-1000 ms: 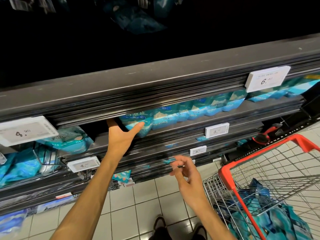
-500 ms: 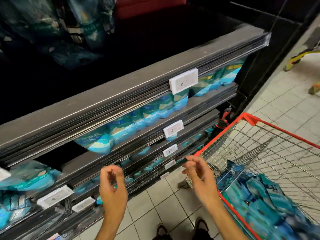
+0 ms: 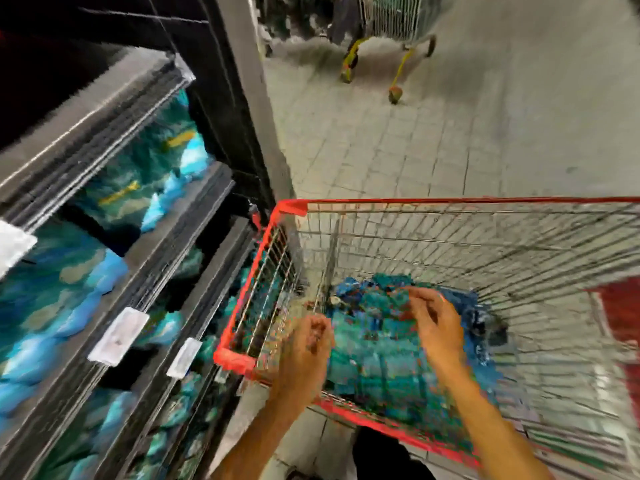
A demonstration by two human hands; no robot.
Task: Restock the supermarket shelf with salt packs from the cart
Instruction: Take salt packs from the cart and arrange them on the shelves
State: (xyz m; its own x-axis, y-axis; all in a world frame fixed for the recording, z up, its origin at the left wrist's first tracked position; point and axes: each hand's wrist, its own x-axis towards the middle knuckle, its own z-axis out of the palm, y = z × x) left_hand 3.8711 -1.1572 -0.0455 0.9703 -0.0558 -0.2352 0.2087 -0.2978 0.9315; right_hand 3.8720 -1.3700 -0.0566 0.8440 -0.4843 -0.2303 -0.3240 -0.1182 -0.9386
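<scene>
Head view: fingers of the right hand (image 3: 437, 326) are seen loosely curled and slightly spread, tips angled down toward the salt packs (image 3: 377, 358). Contact cannot be told through the blur. No pack looks lifted. Fingers of the left hand (image 3: 305, 355) are curled inward over the near-left corner of the cart (image 3: 287, 211), nothing visibly gripped, but whether they are fully closed or just relaxed cannot be told.

The teal-blue packs are piled loose on the cart floor, mostly toward the near and left side. The pile is probably dumped there in bulk for quick grabbing. The cart is parked just beside the shelf (image 3: 114, 265), red rim near the shelf end, likely so packs can be moved across with a short reach. Both hands are held over the basket, judged as the start of a pick: the right hand reaches for a pack, the left is brought along to take a second or to steady the load.

Shelf tiers at left are already lined with similar teal packs behind the price tags (image 3: 118, 336). Gaps cannot be judged from this blurred frame. A second cart (image 3: 391, 15) is seen far down the tiled aisle, not involved.
</scene>
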